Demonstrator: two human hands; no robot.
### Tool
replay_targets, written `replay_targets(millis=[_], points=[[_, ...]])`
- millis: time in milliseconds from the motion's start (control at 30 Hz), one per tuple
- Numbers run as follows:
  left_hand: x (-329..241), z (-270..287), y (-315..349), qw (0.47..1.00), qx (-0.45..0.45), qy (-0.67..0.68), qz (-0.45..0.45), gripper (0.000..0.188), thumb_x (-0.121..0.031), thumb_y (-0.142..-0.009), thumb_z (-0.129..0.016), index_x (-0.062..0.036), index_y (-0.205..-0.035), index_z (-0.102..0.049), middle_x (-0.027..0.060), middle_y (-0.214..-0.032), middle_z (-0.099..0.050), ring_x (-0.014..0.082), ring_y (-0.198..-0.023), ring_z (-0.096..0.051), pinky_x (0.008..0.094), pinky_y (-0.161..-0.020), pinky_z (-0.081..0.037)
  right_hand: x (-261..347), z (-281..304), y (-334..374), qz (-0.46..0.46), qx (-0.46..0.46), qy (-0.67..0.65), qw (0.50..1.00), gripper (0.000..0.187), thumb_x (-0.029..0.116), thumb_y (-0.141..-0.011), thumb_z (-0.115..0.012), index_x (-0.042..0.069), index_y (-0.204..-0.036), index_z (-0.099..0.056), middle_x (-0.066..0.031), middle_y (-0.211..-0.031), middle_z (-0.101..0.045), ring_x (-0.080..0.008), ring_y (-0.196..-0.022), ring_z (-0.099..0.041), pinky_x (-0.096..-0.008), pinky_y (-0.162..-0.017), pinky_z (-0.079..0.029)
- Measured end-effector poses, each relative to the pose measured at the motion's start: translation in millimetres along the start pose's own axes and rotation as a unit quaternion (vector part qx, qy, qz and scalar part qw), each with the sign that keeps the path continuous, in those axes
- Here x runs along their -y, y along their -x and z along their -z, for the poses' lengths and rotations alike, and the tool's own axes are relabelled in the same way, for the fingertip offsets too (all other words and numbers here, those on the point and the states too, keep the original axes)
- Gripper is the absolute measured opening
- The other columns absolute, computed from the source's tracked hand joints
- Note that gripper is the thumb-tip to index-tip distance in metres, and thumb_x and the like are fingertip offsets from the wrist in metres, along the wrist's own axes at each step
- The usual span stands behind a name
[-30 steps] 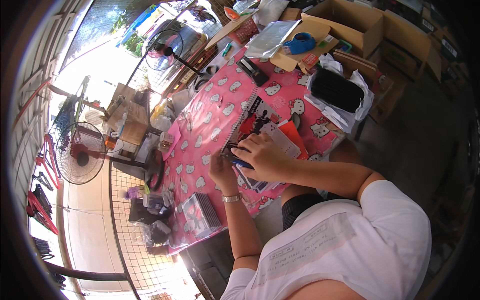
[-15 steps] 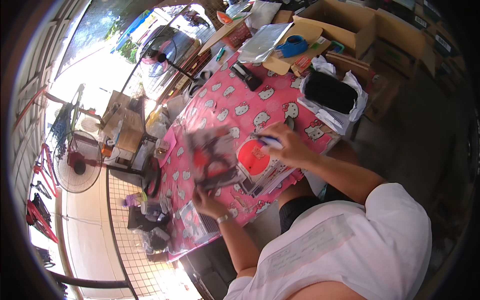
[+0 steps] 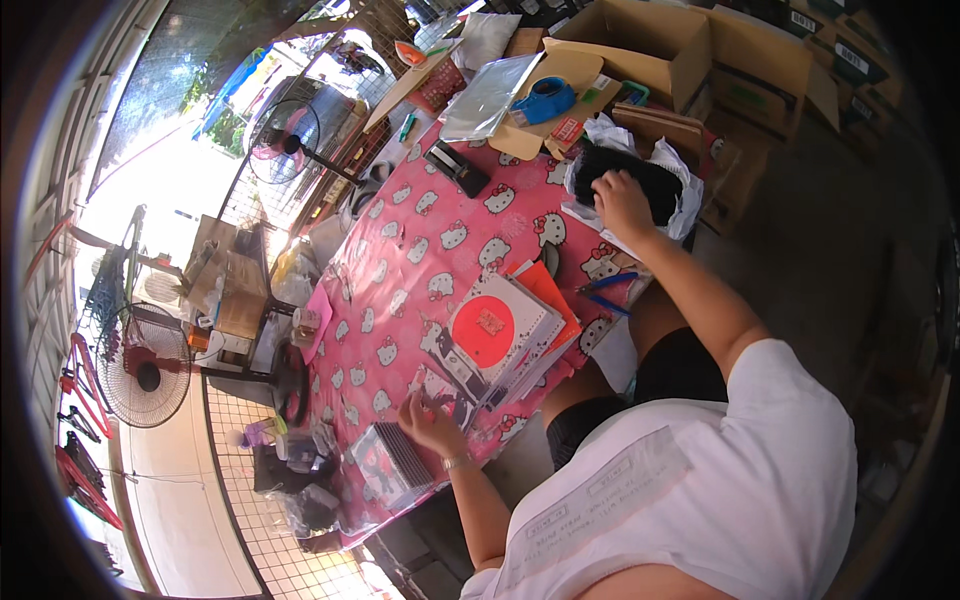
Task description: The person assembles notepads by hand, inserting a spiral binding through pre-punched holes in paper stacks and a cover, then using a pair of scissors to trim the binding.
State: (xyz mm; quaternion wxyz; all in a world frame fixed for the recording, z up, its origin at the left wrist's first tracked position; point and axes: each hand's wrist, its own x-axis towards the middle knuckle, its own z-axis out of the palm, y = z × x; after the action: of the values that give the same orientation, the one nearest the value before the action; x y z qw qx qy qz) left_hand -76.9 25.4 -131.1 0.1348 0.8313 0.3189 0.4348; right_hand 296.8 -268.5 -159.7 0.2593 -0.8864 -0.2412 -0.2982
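My left hand (image 3: 432,422) is at the table's near left, fingers apart and apparently holding nothing. It lies between a stack of printed booklets (image 3: 388,466) and a printed sheet (image 3: 432,385). My right hand (image 3: 622,207) reaches over a bundle of black strands (image 3: 650,177) in crumpled white paper (image 3: 690,195). Its fingers are bent onto the bundle, and whether they grip a strand is hidden. Blue-handled pliers (image 3: 607,292) rest near the table's right edge. Left of them sits a pile of printed covers (image 3: 484,325) with a red circle on top, partly over orange sheets (image 3: 548,292).
A pink cartoon-patterned cloth covers the table (image 3: 395,300). A black device (image 3: 458,168), clear plastic sheets (image 3: 490,98) and a blue tape dispenser (image 3: 543,101) are at the far side, beside open cardboard boxes (image 3: 640,45). Fans (image 3: 147,375) stand to the left.
The blurred printed item in my left hand is out of that hand, and the hand is lower. My right hand has left the pile for the black bundle, and the pliers now lie on the table.
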Motion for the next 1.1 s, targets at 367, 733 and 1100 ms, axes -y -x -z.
replay_targets(millis=[367,733,1100], points=[[-134.5,-38.0,-15.4,0.884,0.361,-0.031,-0.297,0.022,-0.017,-0.082,-0.068,-0.0109,-0.103,-0.071,0.0084,-0.095,-0.069,0.0288,-0.084,-0.067,0.0385,-0.072,-0.054,-33.8,-27.1,-6.3,0.073,0.118,0.089,0.986,0.007,0.015,-0.087,-0.055,0.011,-0.085,-0.061,-0.0094,-0.094,-0.06,-0.0286,-0.095,-0.061,-0.0429,-0.079,-0.049],[-134.7,-35.2,-40.0,0.857,0.439,0.0,-0.269,0.019,-0.015,-0.082,-0.068,-0.011,-0.099,-0.075,0.0085,-0.091,-0.071,0.0279,-0.076,-0.069,0.0378,-0.07,-0.055,-24.6,7.6,-83.3,-0.026,0.236,-0.239,0.941,0.029,0.026,-0.095,-0.056,0.006,-0.111,-0.068,-0.0188,-0.104,-0.069,-0.0343,-0.1,-0.065,-0.0406,-0.086,-0.05],[-117.6,-36.5,-52.3,0.866,0.457,0.093,-0.181,0.028,-0.005,-0.083,-0.068,-0.0069,-0.11,-0.068,0.0128,-0.097,-0.071,0.0223,-0.078,-0.072,0.0322,-0.067,-0.057,130.7,66.0,85.4,-0.019,0.295,-0.445,0.845,0.03,0.02,-0.085,-0.065,-0.002,-0.106,-0.068,-0.0172,-0.09,-0.067,-0.0312,-0.085,-0.068,-0.039,-0.081,-0.052]])
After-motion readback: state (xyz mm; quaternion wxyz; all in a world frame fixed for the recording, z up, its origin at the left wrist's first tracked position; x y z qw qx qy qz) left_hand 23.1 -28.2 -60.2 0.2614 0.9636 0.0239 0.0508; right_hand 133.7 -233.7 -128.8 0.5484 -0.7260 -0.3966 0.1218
